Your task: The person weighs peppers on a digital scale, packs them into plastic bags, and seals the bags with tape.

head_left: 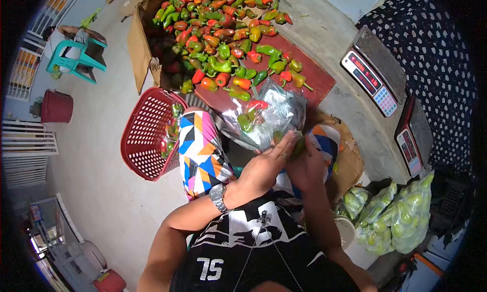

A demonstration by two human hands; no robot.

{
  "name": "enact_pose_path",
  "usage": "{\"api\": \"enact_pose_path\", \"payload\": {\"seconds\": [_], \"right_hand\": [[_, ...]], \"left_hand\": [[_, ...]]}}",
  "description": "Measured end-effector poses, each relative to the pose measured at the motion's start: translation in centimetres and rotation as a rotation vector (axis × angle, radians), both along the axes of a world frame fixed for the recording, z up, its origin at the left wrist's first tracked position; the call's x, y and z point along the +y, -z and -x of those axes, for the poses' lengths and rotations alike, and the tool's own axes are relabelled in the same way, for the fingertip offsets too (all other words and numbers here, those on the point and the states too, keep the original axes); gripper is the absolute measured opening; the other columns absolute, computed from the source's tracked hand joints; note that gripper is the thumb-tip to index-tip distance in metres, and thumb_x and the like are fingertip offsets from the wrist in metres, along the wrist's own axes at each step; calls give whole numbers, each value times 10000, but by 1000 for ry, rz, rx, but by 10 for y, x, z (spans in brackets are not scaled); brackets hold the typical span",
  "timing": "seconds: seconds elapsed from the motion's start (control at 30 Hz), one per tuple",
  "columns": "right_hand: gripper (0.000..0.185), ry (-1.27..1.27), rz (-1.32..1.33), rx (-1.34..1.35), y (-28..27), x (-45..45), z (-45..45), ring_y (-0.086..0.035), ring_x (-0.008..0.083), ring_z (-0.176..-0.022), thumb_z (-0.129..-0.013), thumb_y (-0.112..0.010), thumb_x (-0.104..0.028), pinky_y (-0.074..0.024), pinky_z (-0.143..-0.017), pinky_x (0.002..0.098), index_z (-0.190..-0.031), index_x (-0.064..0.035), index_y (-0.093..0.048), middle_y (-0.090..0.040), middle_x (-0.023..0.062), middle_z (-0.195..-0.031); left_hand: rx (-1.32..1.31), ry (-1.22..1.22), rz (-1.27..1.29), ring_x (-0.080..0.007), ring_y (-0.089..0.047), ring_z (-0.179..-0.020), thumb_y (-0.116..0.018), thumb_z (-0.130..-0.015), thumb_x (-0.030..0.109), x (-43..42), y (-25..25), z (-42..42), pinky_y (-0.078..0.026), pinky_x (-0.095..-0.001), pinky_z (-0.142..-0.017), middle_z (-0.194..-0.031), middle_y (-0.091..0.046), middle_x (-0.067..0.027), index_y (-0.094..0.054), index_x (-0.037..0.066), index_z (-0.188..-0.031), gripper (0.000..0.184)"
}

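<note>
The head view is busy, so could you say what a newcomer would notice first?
The red and green peppers would catch the eye first, heaped across the top. Just below, the left hand and right hand meet at a clear bag. At right stand two scales, the upper showing lit red digits.

Fisheye view bowed the floor and walls, black vignette at the corners. Scene moderately bright, pale floor evenly lit. Glare spots on the plastic bag [279,112]. Box [139,48] interior in deep shadow. Hands slightly soft.
</note>
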State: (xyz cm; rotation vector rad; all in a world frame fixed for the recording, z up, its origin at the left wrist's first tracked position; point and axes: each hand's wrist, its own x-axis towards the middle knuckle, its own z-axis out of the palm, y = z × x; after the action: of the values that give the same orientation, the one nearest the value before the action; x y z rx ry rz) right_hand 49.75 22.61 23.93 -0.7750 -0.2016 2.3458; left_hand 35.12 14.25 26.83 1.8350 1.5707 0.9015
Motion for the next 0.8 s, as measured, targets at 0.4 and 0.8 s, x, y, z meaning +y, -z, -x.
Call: {"api": "enact_pose_path", "payload": {"seconds": [0.4, 0.8], "right_hand": [[445, -87, -100, 94, 65, -40, 7, -548, 284, -1320, -1131, -377, -287, -390, -1167, 426, -1496, -44, -448, -566, 152, -1438], [577, -382, -661, -548, 39, -26, 25, -523, 259, -1342, -1108, -472, -274, -396, -1137, 374, -1600, -24, -305, -511, 177, -1488]], "left_hand": [[-50, -5, -78, -441, -629, -1189, -497, -836, -72, -1, 32, -2, -537, -474, -1006, -1608, -389, -200, -355, 61, -1586, 775], [-140, -120, -167, -404, -615, -1248, -557, -767, -131, -2, 26, -2, -519, -438, -1028, -1538, -474, -220, -419, 32, -1541, 803]]}}
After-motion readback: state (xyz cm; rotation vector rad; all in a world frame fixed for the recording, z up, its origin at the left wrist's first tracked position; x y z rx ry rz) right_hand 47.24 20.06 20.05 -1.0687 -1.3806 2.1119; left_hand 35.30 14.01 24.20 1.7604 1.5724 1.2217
